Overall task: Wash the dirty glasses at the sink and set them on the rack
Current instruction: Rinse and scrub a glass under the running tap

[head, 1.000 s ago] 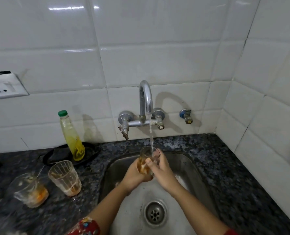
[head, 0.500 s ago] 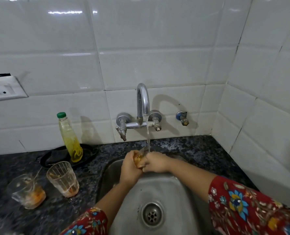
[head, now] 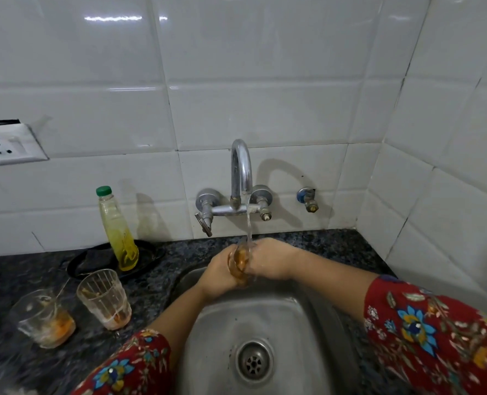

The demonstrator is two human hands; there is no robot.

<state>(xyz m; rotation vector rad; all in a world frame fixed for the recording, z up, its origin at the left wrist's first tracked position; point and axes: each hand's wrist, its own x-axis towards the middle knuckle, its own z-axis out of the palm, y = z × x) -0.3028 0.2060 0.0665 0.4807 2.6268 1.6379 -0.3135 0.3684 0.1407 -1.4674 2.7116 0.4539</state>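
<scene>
Three glasses were in the job, and one of them, the glass (head: 241,263) with orange dregs, sat between my hands under the tap (head: 241,169), above the back edge of the sink (head: 265,317). From the head view, my left hand (head: 218,276) was wrapped round the glass from the left of the tap's stream, and my right hand (head: 273,260) closed on it from the right, so both gripped the same glass. The water (head: 248,220) fell straight onto its rim.

To do this step well, I judged I should turn the glass mouth-up so the stream filled it, rub the orange film off the inside with my fingers, and keep it low over the basin, since wet glass slips.

Left of the tap, on the dark counter (head: 162,266), stood the ribbed glass (head: 104,299) and, further left, the tumbler (head: 44,320) with a stirrer in it, both dirty. The soap bottle (head: 118,229) stood behind them. No rack was in sight.
</scene>
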